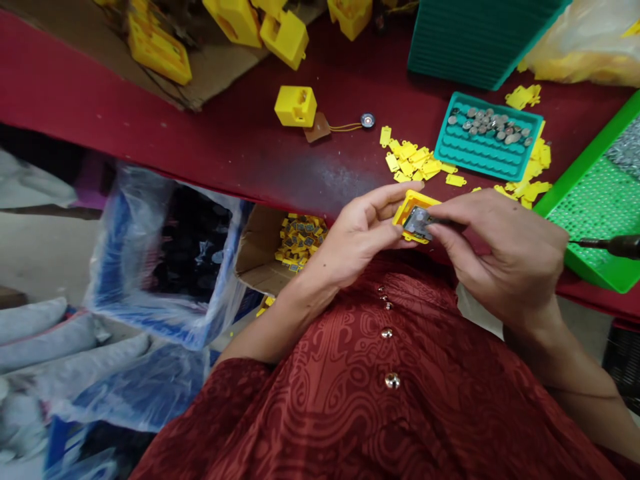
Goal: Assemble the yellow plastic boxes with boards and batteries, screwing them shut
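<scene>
A small open yellow plastic case (pixel 411 197) sits in my left hand (pixel 357 230), whose thumb and fingers close round its near side. Inside the case is a dark grey circuit part (pixel 417 221). My right hand (pixel 515 250) pinches a dark slim piece (pixel 449 224) at the case's right edge; its kind is unclear, and the fingers hide part of it. Just beyond my hands, flat yellow plastic tabs (pixel 413 159) lie in a pile. A teal ridged tray (pixel 487 163) beside them holds many small round metal discs (pixel 493 125).
A green perforated basket (pixel 575 177) stands at right, with a dark screwdriver (pixel 607 245) over it. Behind are a yellow block (pixel 295 107), a wired round disc (pixel 367 121) and stacked teal trays (pixel 480 43). Below left are a cardboard box (pixel 257 257) and a lined blue crate (pixel 113 260).
</scene>
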Available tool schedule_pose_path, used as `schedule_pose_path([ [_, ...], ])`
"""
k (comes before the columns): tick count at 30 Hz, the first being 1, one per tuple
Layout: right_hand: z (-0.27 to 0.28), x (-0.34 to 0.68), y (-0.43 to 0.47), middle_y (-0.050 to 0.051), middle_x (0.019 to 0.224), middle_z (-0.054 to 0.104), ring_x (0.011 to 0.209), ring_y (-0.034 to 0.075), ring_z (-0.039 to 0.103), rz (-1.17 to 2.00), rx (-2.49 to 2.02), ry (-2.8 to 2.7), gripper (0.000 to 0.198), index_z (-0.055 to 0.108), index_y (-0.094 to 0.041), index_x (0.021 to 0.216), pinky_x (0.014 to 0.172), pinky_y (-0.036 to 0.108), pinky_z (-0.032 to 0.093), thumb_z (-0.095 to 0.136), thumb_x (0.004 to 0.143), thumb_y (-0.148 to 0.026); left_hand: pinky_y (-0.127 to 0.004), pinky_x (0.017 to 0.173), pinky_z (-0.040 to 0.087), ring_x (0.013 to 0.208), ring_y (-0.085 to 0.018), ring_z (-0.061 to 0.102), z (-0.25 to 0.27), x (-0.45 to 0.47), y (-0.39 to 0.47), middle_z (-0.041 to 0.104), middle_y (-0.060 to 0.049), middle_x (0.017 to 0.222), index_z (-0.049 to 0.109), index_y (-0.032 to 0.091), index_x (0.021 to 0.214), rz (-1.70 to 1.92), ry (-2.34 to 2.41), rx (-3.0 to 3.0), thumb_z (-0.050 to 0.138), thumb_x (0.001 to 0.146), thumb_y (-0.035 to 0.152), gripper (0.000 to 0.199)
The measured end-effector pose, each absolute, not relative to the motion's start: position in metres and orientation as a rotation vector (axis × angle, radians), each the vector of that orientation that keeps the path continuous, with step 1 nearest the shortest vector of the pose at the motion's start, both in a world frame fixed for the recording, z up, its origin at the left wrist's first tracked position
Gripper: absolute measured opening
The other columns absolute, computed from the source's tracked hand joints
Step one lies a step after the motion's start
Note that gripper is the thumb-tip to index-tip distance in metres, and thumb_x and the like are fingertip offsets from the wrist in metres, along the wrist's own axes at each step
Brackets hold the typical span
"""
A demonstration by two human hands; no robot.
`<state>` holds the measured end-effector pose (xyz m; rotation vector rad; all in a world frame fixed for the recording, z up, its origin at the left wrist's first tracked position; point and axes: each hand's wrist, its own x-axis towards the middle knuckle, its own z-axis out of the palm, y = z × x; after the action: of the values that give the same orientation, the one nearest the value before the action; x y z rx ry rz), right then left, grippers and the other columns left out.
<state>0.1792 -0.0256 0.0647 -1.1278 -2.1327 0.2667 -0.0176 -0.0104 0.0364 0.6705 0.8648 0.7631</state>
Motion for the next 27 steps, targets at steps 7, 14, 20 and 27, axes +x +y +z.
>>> schedule_pose_path([
  [7,0.0616,0.1831,-0.0227,0.003,0.1,0.082,0.09,0.018,0.077,0.204,-1.05,-2.149,0.017,0.074,-0.022,0.111,0.083,0.032,0.062,0.068,0.101,-0.009,-0.032,0.106,0.066,0.129,-0.027,0.078,0.0385,-0.0201,-0.0114,0.081,-0.01,0.14,0.076,0.019,0.133,0.765,0.839,0.64,0.09,0.082,0.021,0.053],
  [14,0.0599,0.1817,-0.0239,0.002,0.098,0.082,0.087,0.018,0.078,0.152,-1.035,-2.106,0.016,0.073,-0.023,0.11,0.081,0.032,0.063,0.068,0.102,-0.01,-0.031,0.099,0.068,0.121,-0.025,0.081,0.0385,-0.0166,-0.0112,0.084,-0.008,0.127,0.075,0.021,0.133,0.768,0.815,0.637,0.089,0.081,0.019,0.053],
  [20,0.0579,0.1815,-0.0236,0.002,0.097,0.082,0.085,0.016,0.077,0.161,-1.012,-2.057,0.013,0.073,-0.02,0.11,0.08,0.029,0.061,0.07,0.101,-0.011,-0.028,0.091,0.069,0.118,-0.024,0.081,0.0362,-0.0148,-0.0073,0.085,-0.006,0.122,0.076,0.021,0.131,0.74,0.792,0.625,0.086,0.08,0.016,0.052],
  [27,0.0577,0.1878,-0.0202,0.006,0.098,0.081,0.088,0.018,0.075,0.182,-1.015,-2.139,0.012,0.074,-0.018,0.109,0.081,0.033,0.061,0.069,0.101,-0.011,-0.029,0.097,0.068,0.118,-0.023,0.081,0.0401,-0.014,-0.0079,0.083,-0.008,0.13,0.075,0.02,0.131,0.744,0.792,0.614,0.091,0.078,0.016,0.056],
])
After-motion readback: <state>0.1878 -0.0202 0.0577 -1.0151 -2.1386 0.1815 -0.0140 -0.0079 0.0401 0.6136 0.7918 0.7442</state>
